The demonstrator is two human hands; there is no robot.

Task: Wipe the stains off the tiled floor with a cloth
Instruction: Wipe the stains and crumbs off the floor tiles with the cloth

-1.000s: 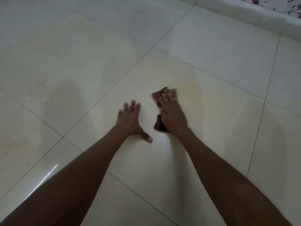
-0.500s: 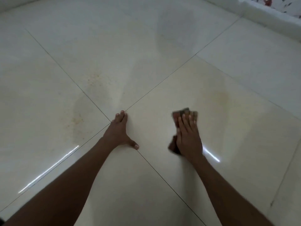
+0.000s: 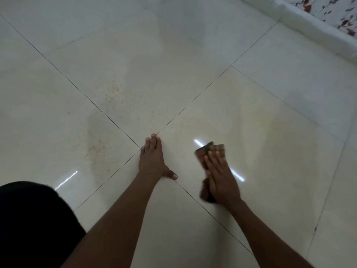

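A small brown checked cloth lies flat on the cream tiled floor. My right hand presses on it with straight fingers, and the cloth's far end and near left edge stick out from under the palm. Flat on the floor to the left of the cloth lies my left hand, fingers together and thumb spread, right at the crossing of the grout lines. Orange-brown speckled stains mark the tile beyond my left hand, and a second patch of stains lies to its left.
A white raised ledge runs along the far right, with a floral-patterned surface behind it. Dark clothing fills the lower left corner. Faint yellowish smears tint the tile to the right of the cloth.
The view has swung left, so the speckled stains show now. My right hand with the cloth has slid towards me and to the right. My left hand now rests at the grout crossing.
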